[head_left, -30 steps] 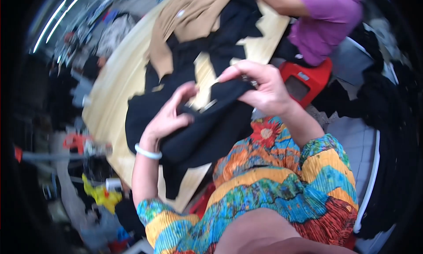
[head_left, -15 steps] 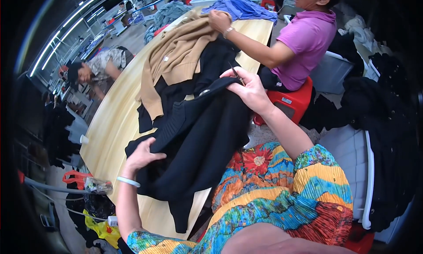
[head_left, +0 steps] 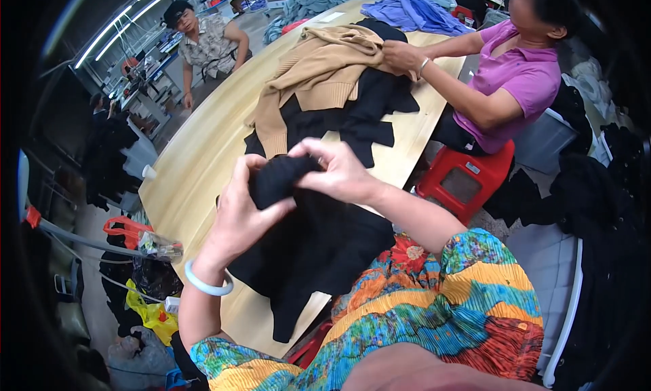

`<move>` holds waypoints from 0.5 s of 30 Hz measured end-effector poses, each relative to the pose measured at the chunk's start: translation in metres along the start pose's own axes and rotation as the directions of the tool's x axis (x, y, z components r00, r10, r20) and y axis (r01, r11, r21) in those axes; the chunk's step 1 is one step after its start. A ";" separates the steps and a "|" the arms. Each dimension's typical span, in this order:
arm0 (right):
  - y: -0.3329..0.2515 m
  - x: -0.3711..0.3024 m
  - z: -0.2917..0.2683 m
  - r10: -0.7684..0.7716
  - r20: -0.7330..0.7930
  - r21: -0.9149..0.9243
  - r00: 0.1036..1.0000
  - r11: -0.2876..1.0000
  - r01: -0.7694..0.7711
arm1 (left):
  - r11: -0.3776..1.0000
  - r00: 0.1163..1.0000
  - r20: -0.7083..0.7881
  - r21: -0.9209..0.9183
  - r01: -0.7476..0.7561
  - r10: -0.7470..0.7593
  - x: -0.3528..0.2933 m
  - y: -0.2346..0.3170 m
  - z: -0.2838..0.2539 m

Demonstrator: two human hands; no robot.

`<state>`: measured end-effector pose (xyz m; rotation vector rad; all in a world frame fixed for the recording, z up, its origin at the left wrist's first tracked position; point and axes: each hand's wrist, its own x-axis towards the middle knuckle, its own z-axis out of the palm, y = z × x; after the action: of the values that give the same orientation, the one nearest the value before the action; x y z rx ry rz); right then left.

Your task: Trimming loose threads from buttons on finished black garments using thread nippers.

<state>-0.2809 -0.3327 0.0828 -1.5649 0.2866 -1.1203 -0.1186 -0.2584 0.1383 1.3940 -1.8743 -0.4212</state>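
Observation:
A black knit sweater (head_left: pixel 315 245) lies over the near end of the table and hangs toward my lap. Part of it is gathered up in front of me, with my left hand (head_left: pixel 237 218) closed around its left side. From the other side my right hand (head_left: pixel 339 170) pinches the same bunched knit between thumb and fingers. Whether the right hand still has the small snips in it cannot be seen. Just beyond, a tan sweater (head_left: pixel 325 55) rests on more black garments (head_left: pixel 369 106), and a co-worker's hands (head_left: pixel 407 59) hold its right edge.
The long wooden table (head_left: pixel 196 174) stretches away from me. At its right a person in a pink shirt (head_left: pixel 522 86) sits by a red stool (head_left: pixel 464 181). Another person (head_left: pixel 210 45) is beyond the left edge. Blue garments (head_left: pixel 413 12) lie at the far end; a white bin (head_left: pixel 542 289) stands right.
My hands have come together and bunched up the sweater. The dark snips seen in my right hand no longer show. The co-worker's hands moved lower on the tan sweater; the person at left straightened.

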 end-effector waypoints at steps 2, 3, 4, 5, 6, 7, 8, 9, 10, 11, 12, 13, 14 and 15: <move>-0.018 0.011 -0.004 -0.114 -0.009 -0.151 0.993 0.982 0.112 | 0.952 0.958 0.286 -0.295 0.086 0.002 -0.005 -0.017 -0.011; -0.028 0.015 -0.001 -0.096 -0.004 -0.114 0.995 0.989 0.095 | 0.915 0.932 0.360 -0.391 0.103 0.049 -0.006 -0.023 -0.015; -0.038 0.018 0.002 -0.117 0.000 -0.132 0.993 0.984 0.116 | 0.842 0.852 0.522 -0.441 0.311 -0.041 -0.009 -0.028 -0.021; -0.051 0.020 0.003 -0.166 0.012 -0.159 0.986 0.973 0.166 | 0.854 0.812 0.583 -0.407 0.323 -0.030 -0.006 -0.033 -0.025; -0.062 0.023 0.001 -0.257 0.027 -0.235 0.966 0.938 0.256 | 0.866 0.769 0.639 -0.373 0.334 -0.021 -0.002 -0.040 -0.030; -0.068 0.026 -0.001 -0.247 -0.001 -0.169 0.969 0.955 0.244 | 0.932 0.719 0.694 -0.241 0.271 -0.030 -0.001 -0.066 -0.035; -0.075 0.028 -0.009 -0.239 -0.048 -0.116 0.970 0.966 0.232 | 0.930 0.721 0.693 -0.247 0.274 -0.028 0.003 -0.073 -0.031; -0.080 0.033 -0.017 -0.276 -0.078 -0.119 0.958 0.957 0.265 | 0.943 0.693 0.717 -0.172 0.286 -0.080 0.004 -0.078 -0.027; -0.081 0.037 -0.024 -0.257 -0.107 -0.103 0.961 0.964 0.246 | 0.947 0.663 0.733 -0.086 0.310 -0.151 0.000 -0.082 -0.028; -0.078 0.044 -0.029 -0.273 -0.133 -0.165 0.953 0.954 0.250 | 0.936 0.736 0.664 -0.161 0.312 -0.131 -0.004 -0.073 -0.025; -0.076 0.050 -0.036 -0.291 -0.124 -0.284 0.949 0.927 0.247 | 0.840 0.740 0.603 -0.203 0.503 -0.298 -0.004 -0.076 -0.025; -0.068 0.059 -0.035 -0.316 -0.106 -0.328 0.943 0.906 0.267 | 0.878 0.830 0.384 -0.091 0.470 -0.405 -0.008 -0.104 -0.041; -0.062 0.069 -0.039 -0.374 -0.046 -0.482 0.926 0.820 0.307 | 0.892 0.901 0.060 0.183 0.413 -0.429 0.000 -0.122 -0.069; -0.055 0.078 -0.046 -0.378 -0.002 -0.548 0.926 0.775 0.315 | 0.798 0.926 -0.285 0.483 0.361 -0.247 0.017 -0.107 -0.090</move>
<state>-0.2966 -0.3974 0.1646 -2.1216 0.4273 -1.5108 0.0166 -0.2968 0.1354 2.0416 -1.6526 0.1137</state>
